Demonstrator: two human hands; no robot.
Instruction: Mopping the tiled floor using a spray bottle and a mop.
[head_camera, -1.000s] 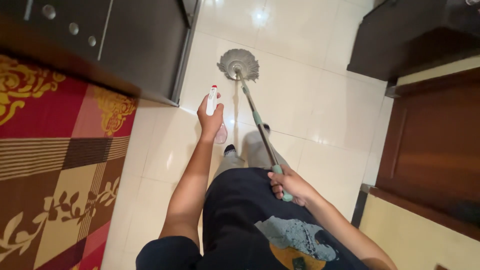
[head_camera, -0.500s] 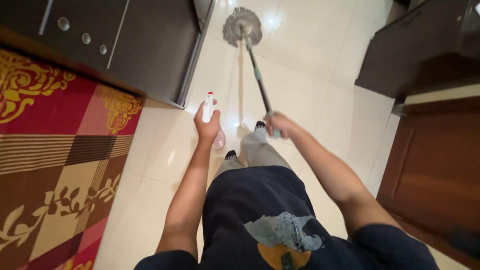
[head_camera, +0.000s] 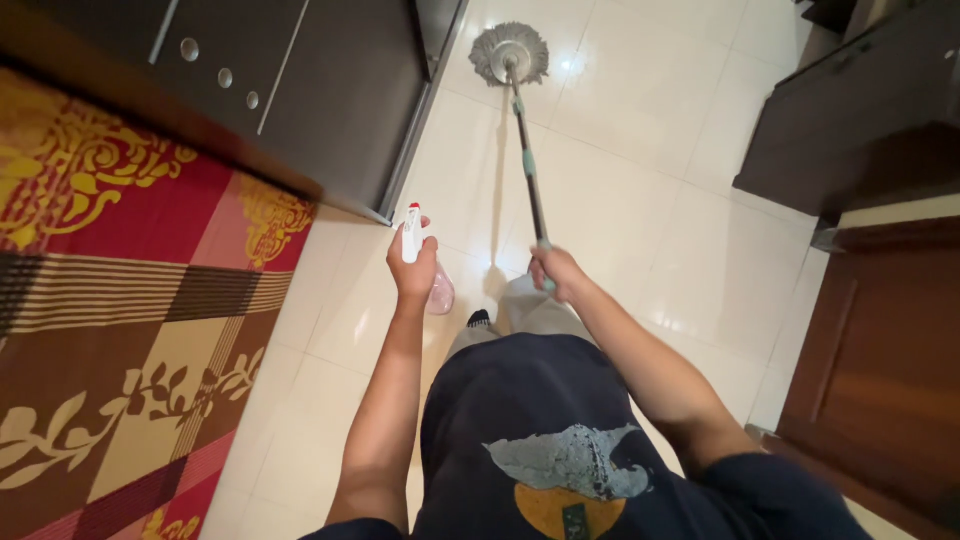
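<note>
Head view, looking down the person's front. The left hand (head_camera: 413, 268) is wrapping closed around the neck of a spray bottle (head_camera: 420, 262), holding it upright with the white, red-tipped trigger head above the fingers and the pinkish body showing below the palm; the left forearm is reaching straight forward from the torso, elbow slightly bent. The right hand (head_camera: 555, 272) is closing around the lower end of the mop handle (head_camera: 527, 170), just right of the spray bottle; the right arm is stretching forward and inward, nearly straight. The handle, metal with pale green sleeves, is slanting away from the right hand to the round grey mop head (head_camera: 510, 54), which is lying flat on the cream tiled floor (head_camera: 640, 200) well beyond the spray bottle. A dark cabinet (head_camera: 300, 90) is standing left of the mop head; a red and gold patterned rug (head_camera: 130, 300) is lying left of the spray bottle. Dark wooden furniture (head_camera: 860, 110) is standing right of the mop handle.
</note>
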